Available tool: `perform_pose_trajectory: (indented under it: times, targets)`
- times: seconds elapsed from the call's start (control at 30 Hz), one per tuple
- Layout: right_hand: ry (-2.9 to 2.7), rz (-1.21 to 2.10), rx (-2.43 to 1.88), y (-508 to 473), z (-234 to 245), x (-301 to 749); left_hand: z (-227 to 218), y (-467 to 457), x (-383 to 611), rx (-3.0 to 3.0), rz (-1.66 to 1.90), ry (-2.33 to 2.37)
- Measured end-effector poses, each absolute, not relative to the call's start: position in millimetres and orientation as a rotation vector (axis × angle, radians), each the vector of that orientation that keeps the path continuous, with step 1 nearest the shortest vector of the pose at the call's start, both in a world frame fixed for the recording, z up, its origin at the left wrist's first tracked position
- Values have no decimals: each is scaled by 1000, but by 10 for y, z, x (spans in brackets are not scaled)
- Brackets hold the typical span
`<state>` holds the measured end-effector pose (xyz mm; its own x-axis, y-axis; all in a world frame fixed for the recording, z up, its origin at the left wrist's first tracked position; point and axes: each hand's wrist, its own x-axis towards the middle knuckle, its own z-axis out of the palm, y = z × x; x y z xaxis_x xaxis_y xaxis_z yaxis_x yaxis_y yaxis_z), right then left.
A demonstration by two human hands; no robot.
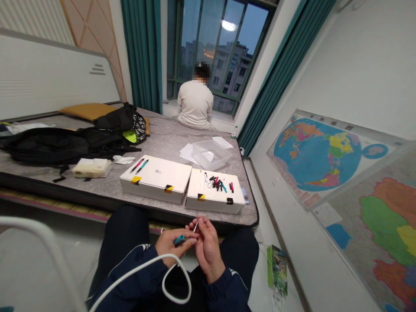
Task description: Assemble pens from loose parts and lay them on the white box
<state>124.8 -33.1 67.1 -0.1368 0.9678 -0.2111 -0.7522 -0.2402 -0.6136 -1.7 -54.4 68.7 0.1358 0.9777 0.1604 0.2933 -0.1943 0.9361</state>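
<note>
Above my lap, my left hand (172, 246) is closed around a teal pen barrel (179, 239), whose open end points up between the fingers. My right hand (207, 247) pinches a thin whitish pen refill (195, 226) between thumb and fingertips, close beside the left fingers. Beyond my knees lies a white box (162, 171) with two assembled pens on it, a red-and-black pen (137, 165) and a teal pen (142, 166). To its right, another white box (195, 184) carries a pile of black, red and teal pen parts (217, 182).
A white cable (136, 272) loops in front of my left arm. On the mattress (162, 130) are a clear plastic bin (211, 156), loose papers, a tissue pack (92, 168) and a black backpack (48, 145). Someone in a white shirt (195, 103) sits by the window. A green box (277, 269) stands at right.
</note>
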Motion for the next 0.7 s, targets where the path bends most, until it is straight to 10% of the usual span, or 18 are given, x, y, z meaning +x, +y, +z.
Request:
perform_pose_trajectory:
  times: [0.7]
  targets:
    - [-776, 1677, -632, -461, 1041, 1396, 873, -602, -33, 1626, 1389, 1087]
